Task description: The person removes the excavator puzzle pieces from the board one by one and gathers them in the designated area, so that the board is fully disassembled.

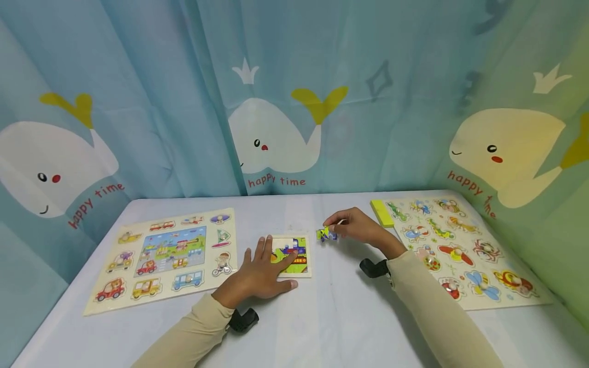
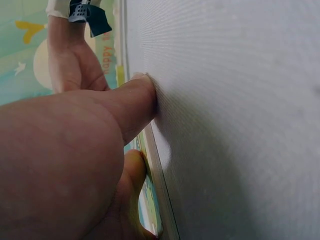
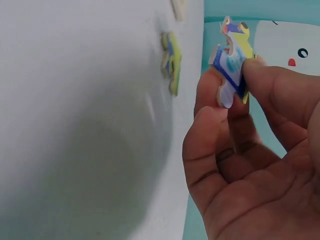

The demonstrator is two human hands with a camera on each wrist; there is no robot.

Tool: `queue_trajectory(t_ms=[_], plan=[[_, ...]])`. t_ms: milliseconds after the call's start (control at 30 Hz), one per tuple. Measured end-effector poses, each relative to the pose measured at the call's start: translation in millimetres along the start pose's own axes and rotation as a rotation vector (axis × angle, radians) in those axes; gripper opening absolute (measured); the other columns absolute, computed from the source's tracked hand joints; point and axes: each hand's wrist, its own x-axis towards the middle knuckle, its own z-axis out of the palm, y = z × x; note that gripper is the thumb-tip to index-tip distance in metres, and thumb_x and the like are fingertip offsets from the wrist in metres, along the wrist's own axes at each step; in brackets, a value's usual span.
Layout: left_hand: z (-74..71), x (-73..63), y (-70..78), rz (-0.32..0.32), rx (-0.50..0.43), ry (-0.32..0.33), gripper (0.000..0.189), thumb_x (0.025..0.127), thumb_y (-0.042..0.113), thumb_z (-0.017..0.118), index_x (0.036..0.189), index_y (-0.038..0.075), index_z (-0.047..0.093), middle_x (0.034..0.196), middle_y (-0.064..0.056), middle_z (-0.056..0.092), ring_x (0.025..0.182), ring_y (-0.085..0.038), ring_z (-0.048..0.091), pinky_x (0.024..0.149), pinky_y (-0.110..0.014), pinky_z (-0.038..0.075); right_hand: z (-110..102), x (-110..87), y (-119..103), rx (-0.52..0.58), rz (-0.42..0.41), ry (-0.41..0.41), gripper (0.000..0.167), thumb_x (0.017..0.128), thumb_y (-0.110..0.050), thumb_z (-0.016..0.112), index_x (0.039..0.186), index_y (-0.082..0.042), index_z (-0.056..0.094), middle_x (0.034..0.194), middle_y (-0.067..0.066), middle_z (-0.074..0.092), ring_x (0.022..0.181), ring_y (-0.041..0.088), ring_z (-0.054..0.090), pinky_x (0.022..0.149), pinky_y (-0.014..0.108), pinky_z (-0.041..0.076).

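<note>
A small framed jigsaw puzzle lies near the middle of the table, its picture partly filled in with blue, yellow and red. Across its left side rests my left hand, fingers spread and fairly straight; part of the picture is hidden beneath. In the left wrist view the thumb touches the tabletop beside the frame's edge. To the right of the frame, my right hand pinches a blue, white and yellow jigsaw piece between thumb and fingers, raised off the table. Another yellow-and-blue piece lies on the table below it.
A vehicle peg puzzle board lies on the left. On the right is an insect peg puzzle board, partly behind the right sleeve, with a yellow block by its far left corner. A whale-print curtain hangs behind the table.
</note>
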Motion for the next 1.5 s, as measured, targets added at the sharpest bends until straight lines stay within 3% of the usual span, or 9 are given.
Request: queue_trajectory(t_ms=[267, 567, 733, 1133, 1500], plan=[[0.3, 1.4, 0.3, 0.012, 0.018, 0.012, 0.068, 0.093, 0.058, 0.052, 0.153, 0.031, 0.034, 0.157, -0.028, 0.0, 0.145, -0.043, -0.004, 0.109, -0.065, 0.006, -3.9, -3.8, 4.7, -0.097, 0.011, 0.034, 0.018, 0.094, -0.005, 0.061, 0.107, 0.002, 0.071, 0.103, 0.01, 0.069, 0.08, 0.019, 0.056, 0.068, 0.033, 0.047], [-0.4, 0.9, 1.1, 0.001, 0.012, 0.011, 0.068, 0.093, 0.058, 0.052, 0.153, 0.032, 0.034, 0.158, -0.027, 0.0, 0.145, -0.041, -0.005, 0.109, -0.064, 0.005, -7.1, -2.2, 12.3, -0.175, 0.048, 0.011, 0.018, 0.093, -0.001, 0.06, 0.104, -0.003, 0.074, 0.102, 0.007, 0.07, 0.09, 0.019, 0.056, 0.077, 0.033, 0.045], [-0.7, 0.9, 1.0, -0.001, 0.014, 0.012, 0.068, 0.093, 0.058, 0.053, 0.152, 0.032, 0.034, 0.158, -0.027, 0.001, 0.145, -0.041, -0.004, 0.109, -0.064, 0.005, -8.7, -0.2, 17.2, -0.186, 0.067, 0.025, 0.019, 0.093, -0.001, 0.059, 0.105, -0.002, 0.074, 0.103, 0.009, 0.07, 0.09, 0.02, 0.056, 0.077, 0.033, 0.045], [-1.4, 0.4, 0.9, -0.009, 0.015, 0.003, 0.068, 0.092, 0.059, 0.053, 0.152, 0.033, 0.034, 0.158, -0.027, 0.002, 0.145, -0.041, -0.003, 0.11, -0.063, 0.006, -6.1, 2.6, 17.7, -0.237, 0.025, 0.044, 0.016, 0.092, 0.001, 0.061, 0.102, 0.001, 0.073, 0.098, 0.01, 0.069, 0.087, 0.02, 0.056, 0.076, 0.034, 0.046], [-3.8, -0.2, 1.7, -0.01, 0.019, -0.007, 0.067, 0.094, 0.058, 0.052, 0.153, 0.033, 0.032, 0.158, -0.027, 0.0, 0.145, -0.041, -0.005, 0.11, -0.063, 0.005, -2.7, 6.2, 16.2, -0.302, 0.072, 0.057, 0.014, 0.091, 0.002, 0.061, 0.096, 0.0, 0.073, 0.095, 0.008, 0.068, 0.086, 0.022, 0.055, 0.077, 0.036, 0.045]])
